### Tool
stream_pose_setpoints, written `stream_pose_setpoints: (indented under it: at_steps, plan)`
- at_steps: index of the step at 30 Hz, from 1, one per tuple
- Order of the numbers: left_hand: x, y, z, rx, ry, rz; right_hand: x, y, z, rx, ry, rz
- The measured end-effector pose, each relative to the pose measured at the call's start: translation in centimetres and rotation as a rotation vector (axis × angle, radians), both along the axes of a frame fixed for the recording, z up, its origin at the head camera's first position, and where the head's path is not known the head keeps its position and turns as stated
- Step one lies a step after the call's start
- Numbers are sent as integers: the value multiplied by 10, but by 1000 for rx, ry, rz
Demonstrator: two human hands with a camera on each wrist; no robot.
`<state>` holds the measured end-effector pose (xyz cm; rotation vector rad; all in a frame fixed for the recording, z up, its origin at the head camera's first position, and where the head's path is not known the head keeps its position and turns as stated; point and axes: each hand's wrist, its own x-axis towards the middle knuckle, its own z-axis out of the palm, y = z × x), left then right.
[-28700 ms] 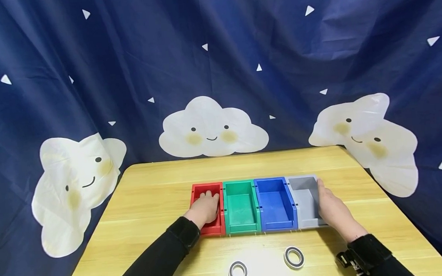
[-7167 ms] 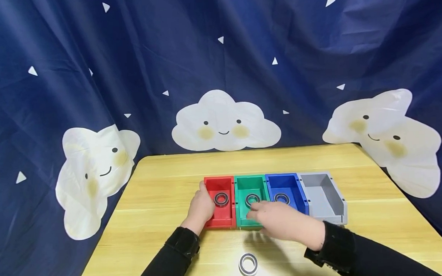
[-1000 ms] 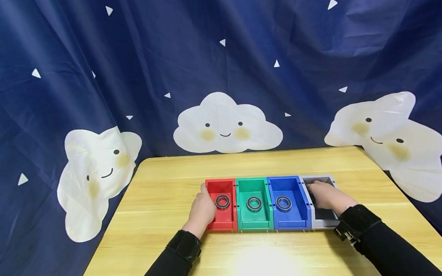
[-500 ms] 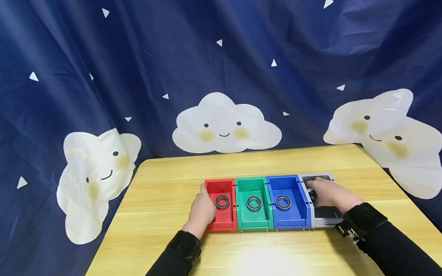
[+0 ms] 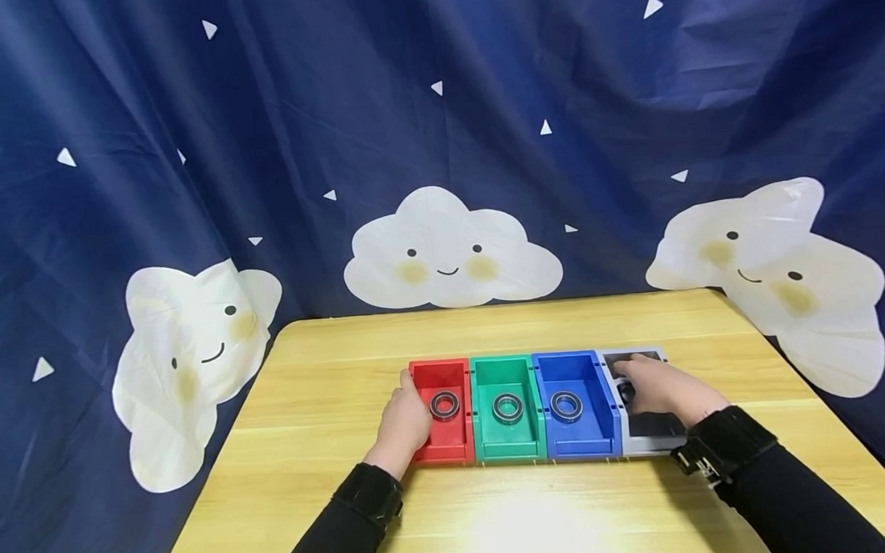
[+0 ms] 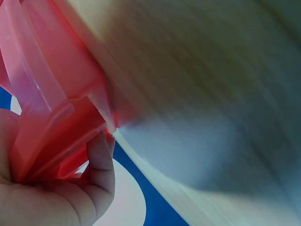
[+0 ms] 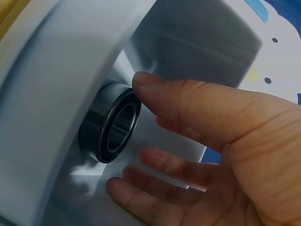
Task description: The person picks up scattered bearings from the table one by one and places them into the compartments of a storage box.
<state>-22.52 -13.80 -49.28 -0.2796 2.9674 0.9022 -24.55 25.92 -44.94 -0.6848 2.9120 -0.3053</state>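
Note:
My left hand [image 5: 406,416] grips the outer side wall of the red bin [image 5: 460,453]; in the left wrist view, the thumb and curled fingers [image 6: 101,165] close around its red plastic. My right hand [image 5: 659,389] reaches into the grey bin [image 5: 650,447] at the right end. In the right wrist view, a ball bearing [image 7: 110,125] with a black seal stands tilted against that bin's wall. The right thumb tip is right at the bearing's upper edge, while the other fingers are spread loosely below it, apart from the bearing.
Between the red and grey bins sit a green bin [image 5: 511,451] and a blue bin [image 5: 583,450], joined in one row. Bearings lie flat in the red [image 5: 445,405], green [image 5: 508,408] and blue [image 5: 566,406] ones. The wooden table [image 5: 328,383] ends at a dark blue curtain [image 5: 435,143].
Since the oldest frame, bearings have appeared in the bins; the last one seen on the table is gone from there. Over the last second, my right hand has shifted slightly; my left has stayed put.

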Motion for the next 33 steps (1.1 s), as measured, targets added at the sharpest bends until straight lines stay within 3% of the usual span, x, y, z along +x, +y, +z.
stream_pose_setpoints:
  at_steps: [10, 19, 28, 33]
  plan:
    - [-1, 1, 0, -20, 6, -7, 2, 1, 2, 1, 16, 6]
    - [0, 0, 0, -10, -1, -2, 8, -1, 18, -21, -15, 35]
    - [4, -1, 3, -116, 69, 22, 13, 2, 32, -35, 8, 16]
    - [6, -4, 11, -139, 81, 4, 15, 6, 43, -56, 46, 21]
